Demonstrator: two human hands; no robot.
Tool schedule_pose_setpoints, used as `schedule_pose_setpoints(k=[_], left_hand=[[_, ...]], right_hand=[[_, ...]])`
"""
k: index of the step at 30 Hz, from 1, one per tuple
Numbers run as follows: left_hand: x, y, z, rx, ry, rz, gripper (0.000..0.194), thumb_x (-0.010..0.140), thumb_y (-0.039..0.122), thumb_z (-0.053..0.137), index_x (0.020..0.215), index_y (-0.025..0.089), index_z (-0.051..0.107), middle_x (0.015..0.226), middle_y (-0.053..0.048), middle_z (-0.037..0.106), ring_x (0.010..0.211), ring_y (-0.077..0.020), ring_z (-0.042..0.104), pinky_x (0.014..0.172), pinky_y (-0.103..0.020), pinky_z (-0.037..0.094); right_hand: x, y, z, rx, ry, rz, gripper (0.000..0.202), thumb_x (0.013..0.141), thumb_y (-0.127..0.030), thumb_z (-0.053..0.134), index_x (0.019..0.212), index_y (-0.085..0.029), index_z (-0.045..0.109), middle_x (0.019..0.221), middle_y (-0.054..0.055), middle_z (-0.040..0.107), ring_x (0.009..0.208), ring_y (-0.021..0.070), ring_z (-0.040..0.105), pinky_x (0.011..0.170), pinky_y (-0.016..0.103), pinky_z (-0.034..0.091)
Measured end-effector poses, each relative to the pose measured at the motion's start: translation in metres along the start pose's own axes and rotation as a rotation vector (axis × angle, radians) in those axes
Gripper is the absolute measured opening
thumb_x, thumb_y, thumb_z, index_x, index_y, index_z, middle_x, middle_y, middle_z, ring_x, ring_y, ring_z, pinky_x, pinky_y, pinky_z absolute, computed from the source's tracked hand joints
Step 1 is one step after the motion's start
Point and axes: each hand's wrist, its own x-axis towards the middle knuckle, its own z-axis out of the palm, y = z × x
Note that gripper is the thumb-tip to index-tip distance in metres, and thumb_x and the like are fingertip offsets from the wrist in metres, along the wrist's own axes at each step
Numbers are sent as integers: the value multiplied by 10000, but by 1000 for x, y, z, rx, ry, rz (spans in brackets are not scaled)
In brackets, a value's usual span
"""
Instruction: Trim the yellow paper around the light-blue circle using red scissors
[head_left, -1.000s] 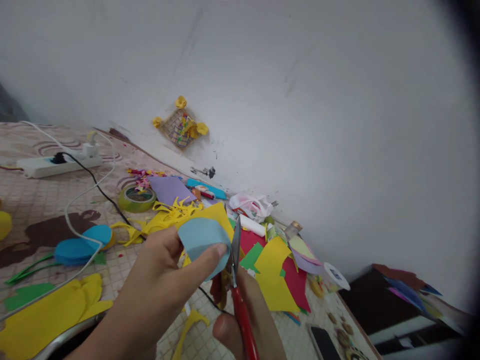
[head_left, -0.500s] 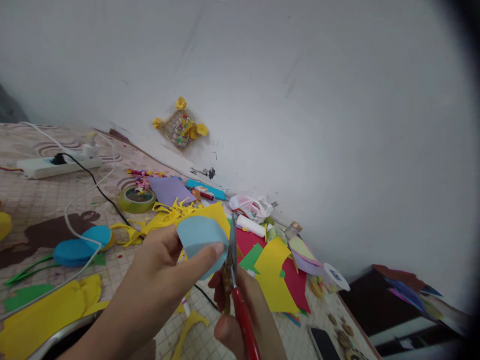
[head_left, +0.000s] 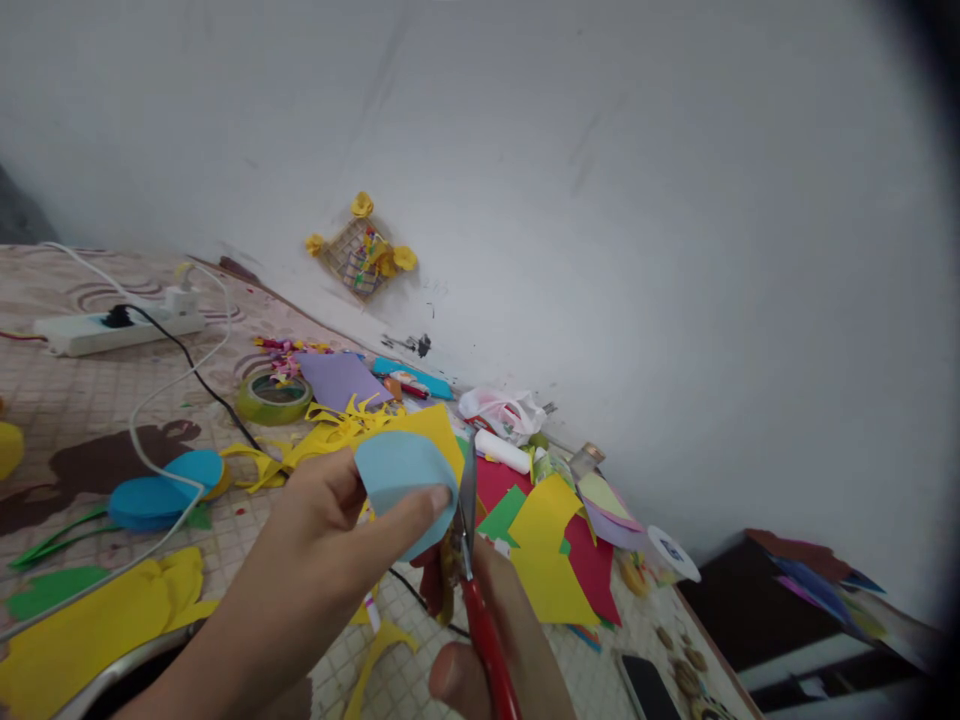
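A light blue paper piece (head_left: 401,470) with a rounded outline is pinched by my left hand (head_left: 322,560), the thumb lying across its front. My right hand (head_left: 510,610) grips a pair of scissors (head_left: 486,625) with a red handle, blades pointing up and away from me. The blades stand at the paper's right edge; whether they touch it I cannot tell. Part of the scissors' other handle is hidden behind my fingers. Below and behind the hands lie yellow paper scraps (head_left: 375,660) and a yellow sheet (head_left: 439,425).
Yellow, green and red paper sheets (head_left: 551,565) lie to the right, near a phone (head_left: 649,688). On the left are a tape roll (head_left: 274,398), blue paper rounds (head_left: 154,500), yellow cutouts (head_left: 97,630) and a power strip (head_left: 116,335) with cords. A wall rises behind the table.
The scissors have shifted very slightly, their blades tilting a little to the right beside the paper. The left hand and the blue paper are nearly unmoved.
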Motion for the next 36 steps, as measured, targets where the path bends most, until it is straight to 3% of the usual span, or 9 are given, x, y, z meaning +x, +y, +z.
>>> schedule_pose_setpoints(k=[6, 13, 17, 21, 25, 29, 36], left_hand=[[0, 3, 1, 50, 85, 21, 134, 727, 166, 837, 632, 232, 769, 588, 43, 728, 531, -138, 659, 546, -196, 573], [-2, 2, 2, 11, 59, 26, 149, 730, 170, 835, 619, 224, 752, 551, 53, 692, 493, -133, 639, 515, -201, 568], [-2, 2, 1, 34, 58, 46, 149, 753, 144, 813, 639, 219, 752, 590, 54, 704, 540, -125, 649, 550, -187, 560], [-1, 1, 0, 68, 53, 80, 189, 768, 132, 793, 619, 222, 719, 585, 68, 690, 564, -114, 627, 582, -176, 537], [-3, 1, -3, 124, 44, 75, 192, 804, 194, 776, 630, 227, 700, 604, 63, 700, 587, -127, 631, 603, -195, 532], [-3, 2, -6, 210, 123, 98, 214, 798, 244, 782, 617, 226, 668, 600, 59, 662, 616, -142, 614, 608, -207, 523], [4, -2, -10, 239, 111, 171, 164, 768, 283, 767, 620, 239, 713, 622, 45, 671, 589, -143, 566, 545, -213, 507]], right_hand=[[2, -4, 1, -72, 6, -2, 689, 784, -853, 703, 1177, -289, 754, 928, 28, 699, 807, 233, 628, 745, 320, 481], [-3, 7, -1, -44, -1, -25, 679, 817, -817, 703, 1290, -331, 713, 993, 20, 698, 831, 223, 625, 768, 309, 495], [-3, 9, -5, -60, -3, -5, 694, 805, -850, 673, 1276, -342, 706, 1048, 21, 706, 831, 218, 619, 768, 310, 488], [-2, 11, -10, -29, -27, 24, 660, 787, -795, 757, 1260, -336, 720, 1063, 16, 708, 850, 220, 626, 788, 302, 507], [-2, 18, -13, 54, -35, 43, 728, 755, -734, 838, 1334, -315, 702, 1060, 31, 702, 842, 219, 643, 714, 277, 554], [-3, 25, -14, 64, -47, 59, 742, 745, -758, 828, 1310, -292, 706, 1030, 35, 688, 799, 210, 636, 670, 275, 533], [-3, 50, -15, 45, -49, -2, 723, 741, -812, 787, 1238, -295, 691, 995, 29, 703, 707, 182, 619, 594, 262, 513]])
